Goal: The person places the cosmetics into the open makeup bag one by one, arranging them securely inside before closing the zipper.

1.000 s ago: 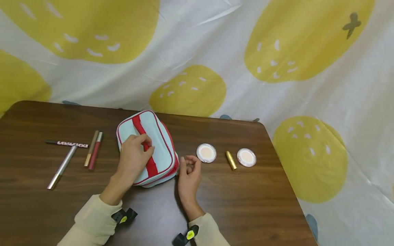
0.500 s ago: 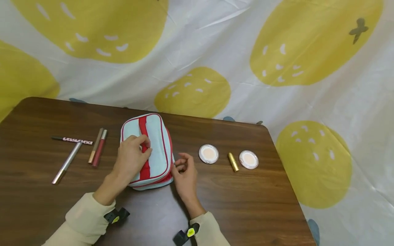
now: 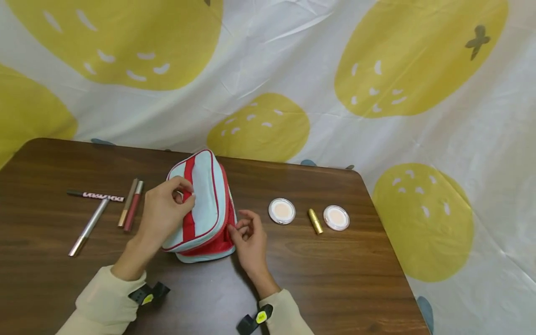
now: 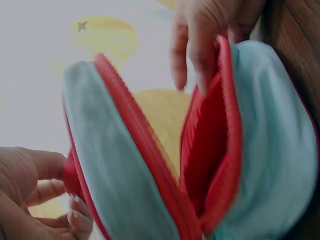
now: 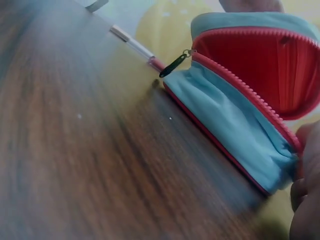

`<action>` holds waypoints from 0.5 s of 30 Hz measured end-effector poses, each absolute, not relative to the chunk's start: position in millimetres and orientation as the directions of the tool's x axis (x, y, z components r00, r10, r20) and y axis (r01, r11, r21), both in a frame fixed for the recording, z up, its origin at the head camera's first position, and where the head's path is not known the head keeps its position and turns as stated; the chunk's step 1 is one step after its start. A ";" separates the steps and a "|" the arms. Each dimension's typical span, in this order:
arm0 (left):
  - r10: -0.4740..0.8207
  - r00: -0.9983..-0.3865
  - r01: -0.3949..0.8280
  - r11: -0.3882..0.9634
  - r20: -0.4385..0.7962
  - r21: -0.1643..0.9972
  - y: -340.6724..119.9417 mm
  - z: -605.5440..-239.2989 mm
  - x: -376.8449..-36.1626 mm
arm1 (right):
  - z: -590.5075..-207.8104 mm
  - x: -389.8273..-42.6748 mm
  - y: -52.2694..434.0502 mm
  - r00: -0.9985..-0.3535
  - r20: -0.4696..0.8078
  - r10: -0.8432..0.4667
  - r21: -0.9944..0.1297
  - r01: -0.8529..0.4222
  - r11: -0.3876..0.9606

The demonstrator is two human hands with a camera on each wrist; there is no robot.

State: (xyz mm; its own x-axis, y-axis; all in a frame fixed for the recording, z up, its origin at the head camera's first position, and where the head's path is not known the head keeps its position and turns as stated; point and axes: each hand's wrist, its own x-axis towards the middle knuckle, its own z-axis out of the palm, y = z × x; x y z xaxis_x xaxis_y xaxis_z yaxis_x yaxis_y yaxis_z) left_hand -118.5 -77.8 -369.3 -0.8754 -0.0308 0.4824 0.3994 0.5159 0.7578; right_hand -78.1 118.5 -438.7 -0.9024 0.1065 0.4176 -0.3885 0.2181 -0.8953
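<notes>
With left hand point(image 3: 164, 209), pinches red strap point(image 3: 189, 226) of unzipped pouch point(image 3: 205, 186); with right hand point(image 3: 253, 242), grips rim point(image 4: 231, 115) at four o'clock.

pouch point(image 3: 206, 186): matt cloth; tabletop point(image 3: 331, 274): smooth wood; gold tube point(image 3: 315, 221): glossy metallic

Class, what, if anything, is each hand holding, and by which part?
Both hold the pouch: the left hand by the red strap, the right hand by the lower rim.

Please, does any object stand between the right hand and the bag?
No, nothing visible stands between: the right hand holds the bag at its open rim. The nearer compact lies to the right of both.
</notes>
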 end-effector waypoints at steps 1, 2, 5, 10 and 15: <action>-0.042 -0.876 0.397 0.503 0.480 0.768 -79.6 -370.5 -118.7 | -439.5 -78.1 119.3 -0.897 0.424 0.127 -0.896 -0.395 0.202; -0.051 -0.879 0.393 0.486 0.474 0.781 -81.5 -371.9 -118.8 | -440.3 -78.1 120.2 -0.891 0.428 0.154 -0.898 -0.399 0.187; -0.081 -0.894 0.368 0.430 0.441 0.825 -87.4 -375.9 -118.9 | -441.3 -77.7 123.4 -0.874 0.429 0.228 -0.902 -0.403 0.154; -0.124 -0.921 0.315 0.318 0.369 0.894 -95.8 -380.4 -117.7 | -441.3 -76.7 126.5 -0.863 0.406 0.300 -0.914 -0.392 0.110; -0.135 -0.938 0.286 0.212 0.318 0.934 -103.4 -384.2 -118.4 | -440.8 -77.4 126.6 -0.860 0.383 0.338 -0.921 -0.383 0.069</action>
